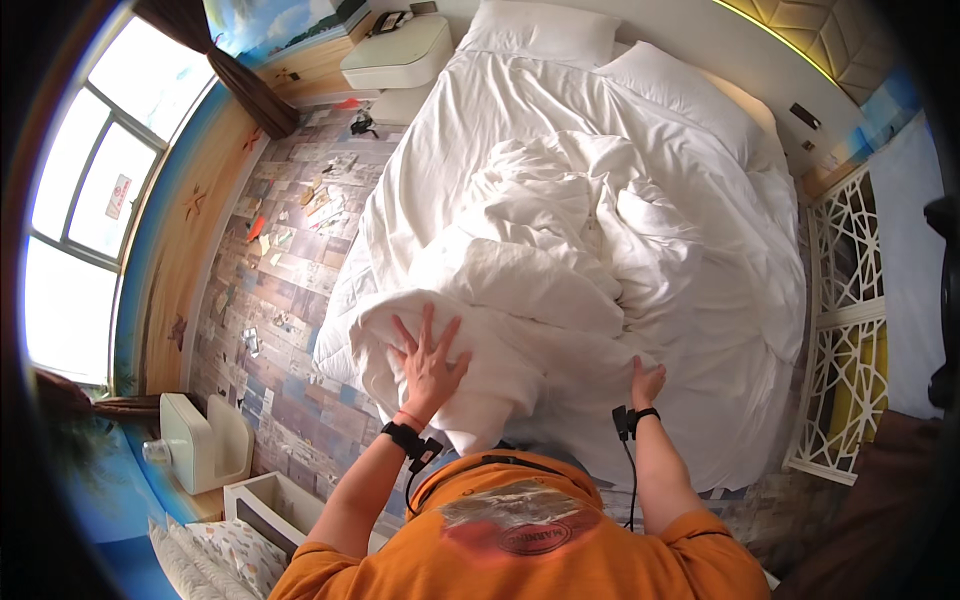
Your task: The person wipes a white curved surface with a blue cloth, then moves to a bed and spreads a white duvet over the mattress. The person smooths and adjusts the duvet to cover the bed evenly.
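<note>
A rumpled white duvet is heaped on the middle and near end of a large bed. My left hand lies on a folded-over corner of it, palm down with the fingers spread. Further right, my right hand is at the duvet's near right edge, seen from the side. Whether its fingers grip the cloth cannot be made out. Beneath the duvet, a white sheet covers the mattress. Two white pillows, one at left and one at right, rest at the head.
Scraps of paper and packaging litter the plank-patterned floor left of the bed. A bedside shelf carries a telephone. White lattice panels stand along the right side. Patterned cushions and an open white box-like unit are at lower left.
</note>
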`<state>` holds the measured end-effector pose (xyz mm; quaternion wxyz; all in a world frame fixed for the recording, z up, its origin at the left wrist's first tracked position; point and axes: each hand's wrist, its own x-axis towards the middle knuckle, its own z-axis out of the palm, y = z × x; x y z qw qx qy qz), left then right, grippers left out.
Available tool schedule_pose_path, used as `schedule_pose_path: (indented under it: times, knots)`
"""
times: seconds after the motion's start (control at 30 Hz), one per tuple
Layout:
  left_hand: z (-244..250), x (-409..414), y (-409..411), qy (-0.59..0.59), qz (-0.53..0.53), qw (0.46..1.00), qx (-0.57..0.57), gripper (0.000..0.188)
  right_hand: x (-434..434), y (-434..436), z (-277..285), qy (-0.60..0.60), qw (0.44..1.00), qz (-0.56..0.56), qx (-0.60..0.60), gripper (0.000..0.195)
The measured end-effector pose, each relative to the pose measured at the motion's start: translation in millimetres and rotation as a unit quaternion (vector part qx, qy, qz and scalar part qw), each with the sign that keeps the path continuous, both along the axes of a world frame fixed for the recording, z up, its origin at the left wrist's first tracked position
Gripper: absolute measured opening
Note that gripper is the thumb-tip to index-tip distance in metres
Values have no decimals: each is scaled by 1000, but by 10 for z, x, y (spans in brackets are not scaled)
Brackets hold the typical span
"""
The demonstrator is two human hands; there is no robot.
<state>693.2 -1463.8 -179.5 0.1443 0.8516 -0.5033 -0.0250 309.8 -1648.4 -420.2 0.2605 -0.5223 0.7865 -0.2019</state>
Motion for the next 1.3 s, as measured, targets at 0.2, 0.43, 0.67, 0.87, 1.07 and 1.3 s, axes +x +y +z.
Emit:
schedule_pose_path:
  times: [0.2, 0.43, 0.67, 0.87, 1.07, 1.3]
  knots:
    - [-651, 187, 378, -14, -15, 992, 124, 66, -51, -886, 123, -15, 998, 5, -64, 94]
    - [-729, 272, 459, -7, -10, 987, 161, 70, 220, -1958, 223, -118, 987, 27, -102, 90]
    - [-621, 190, 426, 2, 2, 992, 123, 62, 387, -1960, 209, -213, 968, 134, -9, 50]
    - [-381, 14, 101, 3, -57, 997, -53, 33, 729, -710, 583, 0, 922, 387, -16, 28]
    - [-213, -190, -764, 184, -268, 943, -72, 31, 790, 337, 1315, -109, 789, 603, -50, 14]
    - [-285, -994, -1727, 210, -369, 903, -72, 50, 915, 1198, 1195, -137, 718, 671, 125, 17]
